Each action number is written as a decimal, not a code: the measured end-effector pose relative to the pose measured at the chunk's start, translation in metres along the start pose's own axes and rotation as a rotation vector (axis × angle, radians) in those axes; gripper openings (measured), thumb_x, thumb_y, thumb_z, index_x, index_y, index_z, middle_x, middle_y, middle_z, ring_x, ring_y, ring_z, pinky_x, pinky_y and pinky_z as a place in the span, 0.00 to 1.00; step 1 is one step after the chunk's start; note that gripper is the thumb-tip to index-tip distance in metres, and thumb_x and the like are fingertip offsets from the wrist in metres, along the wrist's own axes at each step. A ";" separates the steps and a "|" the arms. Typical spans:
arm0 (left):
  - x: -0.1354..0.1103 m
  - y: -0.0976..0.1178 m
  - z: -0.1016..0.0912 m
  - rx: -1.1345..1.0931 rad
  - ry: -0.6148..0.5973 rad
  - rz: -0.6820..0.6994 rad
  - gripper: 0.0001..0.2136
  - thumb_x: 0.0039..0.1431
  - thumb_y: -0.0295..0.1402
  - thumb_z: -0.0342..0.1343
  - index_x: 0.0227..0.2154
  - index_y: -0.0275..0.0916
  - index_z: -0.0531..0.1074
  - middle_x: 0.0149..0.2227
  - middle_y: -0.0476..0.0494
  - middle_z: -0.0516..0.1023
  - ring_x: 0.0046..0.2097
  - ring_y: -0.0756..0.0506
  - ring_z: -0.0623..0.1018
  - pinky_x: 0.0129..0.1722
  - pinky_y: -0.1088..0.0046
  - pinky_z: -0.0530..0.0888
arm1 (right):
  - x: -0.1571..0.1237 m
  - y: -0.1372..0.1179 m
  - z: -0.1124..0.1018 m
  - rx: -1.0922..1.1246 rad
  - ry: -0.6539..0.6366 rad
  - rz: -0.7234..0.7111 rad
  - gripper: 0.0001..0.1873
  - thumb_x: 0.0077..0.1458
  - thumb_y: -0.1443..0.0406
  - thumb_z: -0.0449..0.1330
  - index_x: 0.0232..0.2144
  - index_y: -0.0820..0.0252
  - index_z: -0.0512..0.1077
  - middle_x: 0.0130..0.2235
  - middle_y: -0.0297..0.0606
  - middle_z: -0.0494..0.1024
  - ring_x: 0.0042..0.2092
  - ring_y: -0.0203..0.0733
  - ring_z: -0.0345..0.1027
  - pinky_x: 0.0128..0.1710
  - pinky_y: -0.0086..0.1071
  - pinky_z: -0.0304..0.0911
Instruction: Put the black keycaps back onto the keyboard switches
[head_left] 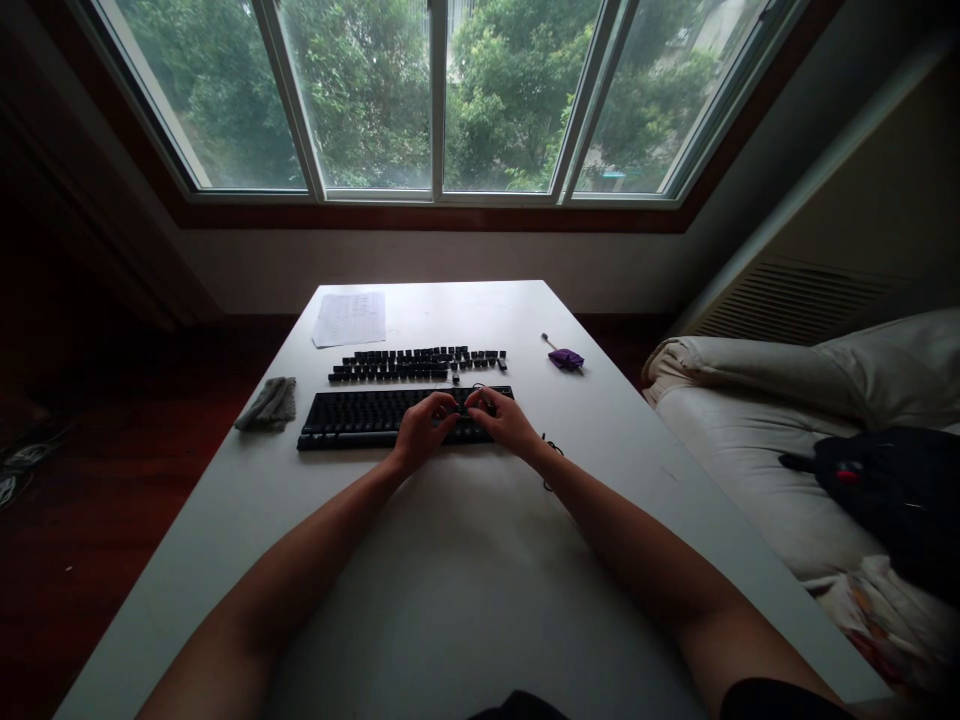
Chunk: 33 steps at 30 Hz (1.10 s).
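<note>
A black keyboard [352,412] lies across the white table in front of me. Over its right half, my left hand [426,432] and my right hand [504,418] are close together, with the fingers of each bent in a pinch. Something small and thin seems to be between the fingertips, too dark and small to name. The fingers hide the keys beneath them. Just beyond the keyboard, several loose black keycaps [390,374] stand in uneven rows, and one keycap [455,379] sits apart near my fingers.
A grey cloth [270,404] lies left of the keyboard, and a printed paper sheet [349,319] at the far left of the table [480,560]. A purple bundle [566,359] with a thin stick lies at right. A dark cable [551,446] shows by my right wrist. A sofa [742,440] stands right.
</note>
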<state>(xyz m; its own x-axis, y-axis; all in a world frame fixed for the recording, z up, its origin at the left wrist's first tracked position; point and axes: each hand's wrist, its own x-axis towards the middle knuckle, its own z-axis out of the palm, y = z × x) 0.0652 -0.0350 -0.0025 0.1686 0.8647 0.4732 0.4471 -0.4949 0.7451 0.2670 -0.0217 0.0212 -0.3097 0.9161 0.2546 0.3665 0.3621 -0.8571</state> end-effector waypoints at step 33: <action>-0.006 -0.009 0.004 0.428 -0.320 0.241 0.08 0.62 0.37 0.56 0.42 0.43 0.74 0.45 0.44 0.77 0.47 0.42 0.73 0.49 0.61 0.68 | 0.021 -0.013 -0.037 -0.297 0.117 -0.110 0.13 0.56 0.58 0.60 0.41 0.58 0.75 0.22 0.27 0.63 0.24 0.33 0.55 0.29 0.28 0.54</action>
<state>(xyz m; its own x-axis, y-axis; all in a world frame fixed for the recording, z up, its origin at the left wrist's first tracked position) 0.0632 -0.0352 -0.0141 0.5363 0.7480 0.3909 0.6671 -0.6594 0.3467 0.2880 -0.0011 0.0542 -0.2654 0.8761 0.4025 0.5816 0.4784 -0.6579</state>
